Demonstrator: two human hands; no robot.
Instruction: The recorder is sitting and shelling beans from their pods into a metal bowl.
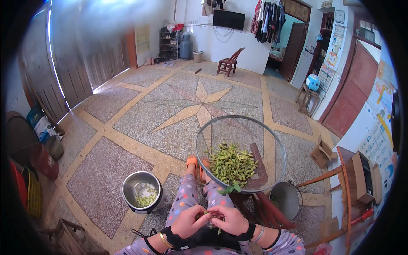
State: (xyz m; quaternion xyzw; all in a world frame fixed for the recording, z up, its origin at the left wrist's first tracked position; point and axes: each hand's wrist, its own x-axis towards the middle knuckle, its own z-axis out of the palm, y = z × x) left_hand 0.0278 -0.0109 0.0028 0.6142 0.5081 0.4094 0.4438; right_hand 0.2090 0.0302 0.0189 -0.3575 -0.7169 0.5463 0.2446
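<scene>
My left hand [190, 221] and my right hand [232, 220] meet above my lap, fingertips pinched together on a small green bean pod [206, 212]. The fingers hide most of that pod. A thin green piece [219, 230] hangs below my right fingers. Beyond my knees, to the right, is a round mesh sieve [284, 156] with a metal rim. It bears a heap of green bean pods [234, 163], and a green leaf [235, 187] lies at its near edge. Left of my legs stands a stainless steel pot [126, 188] with shelled green beans [147, 198] inside.
A red-brown wooden chair [277, 213] is under the sieve, beside a metal bucket [295, 204]. To the right, a wooden table [347, 178] bears an open cardboard box [361, 188]. Another cardboard box [320, 154] sits on the floor. A wooden stool [71, 237] is at lower left.
</scene>
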